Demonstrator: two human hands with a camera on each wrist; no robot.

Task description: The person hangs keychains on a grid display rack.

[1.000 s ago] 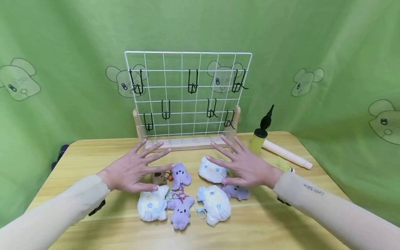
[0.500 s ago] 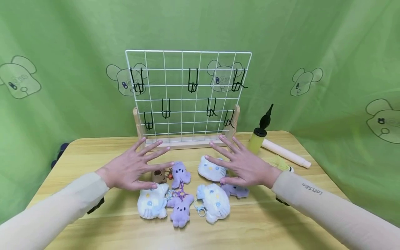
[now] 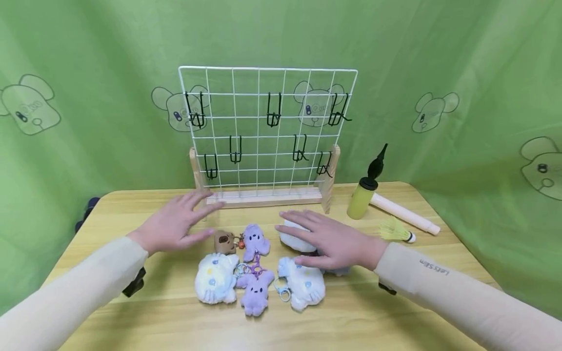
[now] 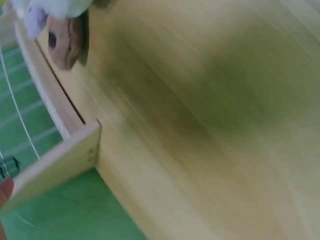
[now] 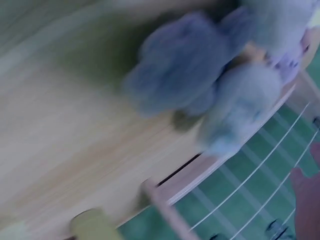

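My left hand [image 3: 175, 223], fingers loosely extended, hovers left of a brown plush keychain [image 3: 225, 242] and holds nothing. Fingers relaxed and nothing in its grasp, my right hand [image 3: 333, 239] is over the right-hand plushes. It partly covers a white cat plush [image 3: 295, 239] and hides most of a purple plush [image 5: 180, 65]. Below its thumb lies another white cat plush [image 3: 303, 285] with a blue ring. Between the hands are two purple plush keychains, one higher [image 3: 254, 240] and one lower [image 3: 256, 294]. A third white cat plush [image 3: 216, 278] lies at the left.
Behind the plushes stands a white wire grid rack [image 3: 259, 137] on a wooden base [image 3: 263, 196], with several black hooks [image 3: 273, 114]. At the right are a yellow-green hand pump [image 3: 360, 202], a pale tube [image 3: 408, 214] and a yellow shuttlecock [image 3: 396, 230].
Both hands were spread wide; now their fingers are closer together and more relaxed. The left hand has drawn back left, uncovering the brown plush. The right hand has shifted lower. The plushes stay put.
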